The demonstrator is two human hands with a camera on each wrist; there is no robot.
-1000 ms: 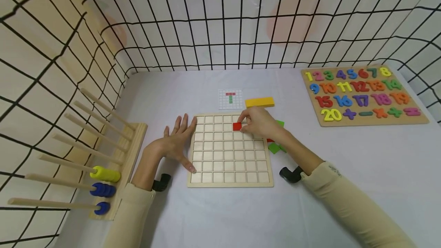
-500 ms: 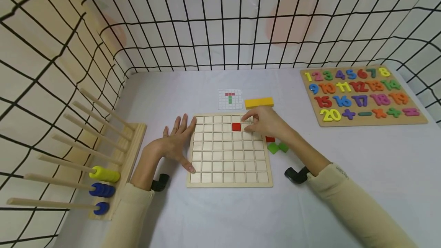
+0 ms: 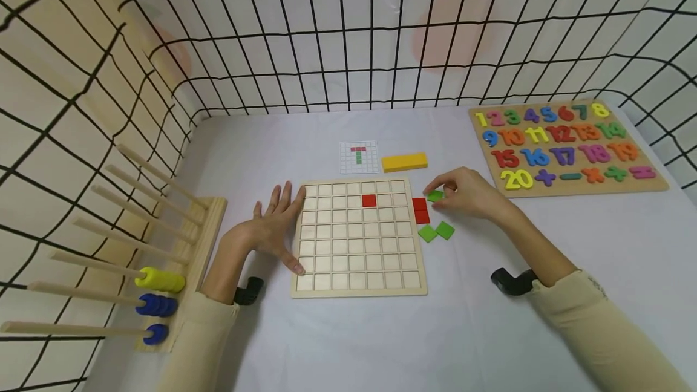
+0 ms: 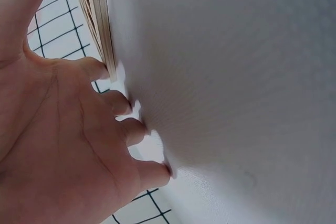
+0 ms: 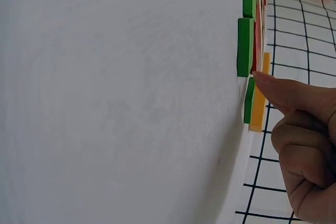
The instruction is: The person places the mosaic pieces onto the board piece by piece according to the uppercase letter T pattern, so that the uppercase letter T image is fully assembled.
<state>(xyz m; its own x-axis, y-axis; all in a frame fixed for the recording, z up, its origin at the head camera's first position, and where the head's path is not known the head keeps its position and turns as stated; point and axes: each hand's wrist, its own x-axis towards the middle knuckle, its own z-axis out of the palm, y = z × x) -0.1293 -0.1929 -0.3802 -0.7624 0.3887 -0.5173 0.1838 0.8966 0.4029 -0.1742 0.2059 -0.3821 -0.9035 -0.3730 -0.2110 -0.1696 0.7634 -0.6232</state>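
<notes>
My left hand lies with spread fingers along the left edge of a wooden grid board, thumb and index at its rim. One red square tile sits in a cell in the board's second row. Off the board's right edge, my right hand pinches a green square tile between thumb and index finger. The right wrist view shows the thumb tip at that green tile, its other fingers curled in. Two red tiles and two more green tiles lie close by.
Behind the board lie a pattern card with a red and green T and a yellow bar. A number puzzle board is at the back right, a pegged bead rack at the left. Black wire mesh surrounds the table.
My right hand has let go of the red tile, now lying in its cell, and moved right to a green tile beside the board. The left hand has stayed at the board's edge.
</notes>
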